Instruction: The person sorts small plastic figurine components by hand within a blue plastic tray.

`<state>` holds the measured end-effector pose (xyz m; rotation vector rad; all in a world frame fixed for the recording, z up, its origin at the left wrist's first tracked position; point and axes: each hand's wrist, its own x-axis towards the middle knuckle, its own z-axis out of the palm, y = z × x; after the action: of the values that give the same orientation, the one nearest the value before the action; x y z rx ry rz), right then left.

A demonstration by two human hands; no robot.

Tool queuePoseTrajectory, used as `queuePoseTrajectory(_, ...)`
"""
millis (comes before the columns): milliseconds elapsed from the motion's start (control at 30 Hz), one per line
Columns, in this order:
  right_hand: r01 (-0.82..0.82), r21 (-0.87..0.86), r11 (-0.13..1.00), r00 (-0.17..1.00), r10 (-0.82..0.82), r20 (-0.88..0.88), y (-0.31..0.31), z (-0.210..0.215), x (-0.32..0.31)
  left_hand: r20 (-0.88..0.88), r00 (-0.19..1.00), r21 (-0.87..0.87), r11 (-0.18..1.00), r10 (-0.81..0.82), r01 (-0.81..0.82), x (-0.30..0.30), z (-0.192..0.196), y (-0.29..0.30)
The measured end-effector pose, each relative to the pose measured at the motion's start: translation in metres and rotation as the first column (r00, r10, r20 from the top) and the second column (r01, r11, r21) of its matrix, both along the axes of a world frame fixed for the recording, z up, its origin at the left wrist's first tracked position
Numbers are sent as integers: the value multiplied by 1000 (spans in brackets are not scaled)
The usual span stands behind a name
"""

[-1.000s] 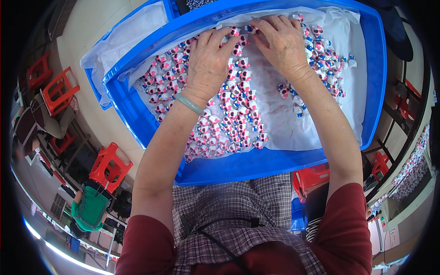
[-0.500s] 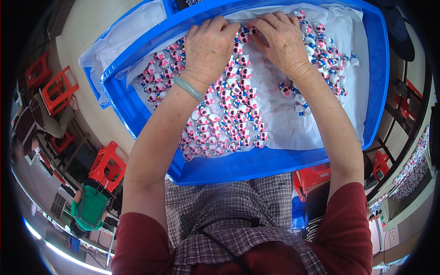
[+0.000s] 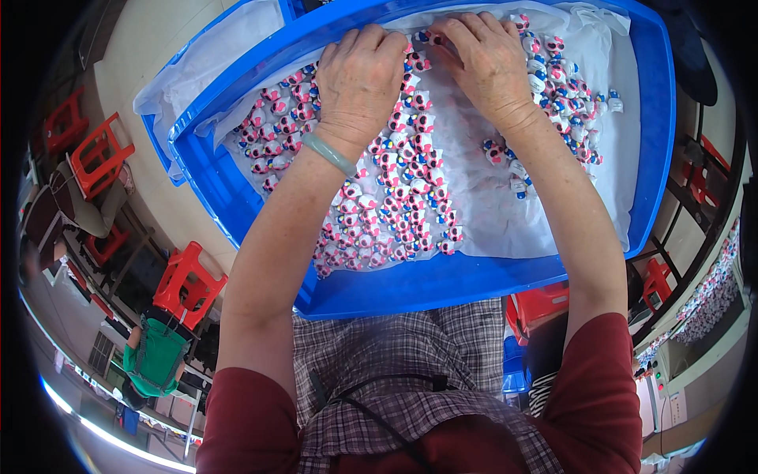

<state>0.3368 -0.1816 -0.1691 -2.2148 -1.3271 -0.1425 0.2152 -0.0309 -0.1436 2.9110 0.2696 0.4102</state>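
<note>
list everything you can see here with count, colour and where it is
small figurines: too many to count, pink, white and blue, spread over the white liner, thickest under the left forearm
white liner: one, white, lining the near crate
near crate: one, blue, in front of the person
second crate: one, blue with white liner, beside it on the left
stools: several, red, on the floor at left
bracelet: one, pale green, left wrist
apron: one, checked, on the lap
left hand: flat on the figurines at the far side
right hand: beside it, fingers on figurines
</note>
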Motion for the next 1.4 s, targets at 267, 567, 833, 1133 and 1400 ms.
queuePoseTrajectory(267,-34,78,996,996,27,85,5,1,1,4,1000,-52,999,-6,7,1,4,-2)
queuePoseTrajectory(567,103,36,994,994,-102,-36,-50,20,28,83,996,-122,991,-45,55,-6,4,-1)
queuePoseTrajectory(833,99,-146,984,995,-94,44,-36,23,14,-31,997,-59,996,-76,74,-1,7,-15)
queuePoseTrajectory(1133,67,-155,986,995,-56,78,-26,14,12,-98,994,-22,999,-52,50,0,8,-13)
queuePoseTrajectory(1400,134,-328,935,990,-114,80,-25,23,2,16,993,-130,985,-115,116,5,2,-21)
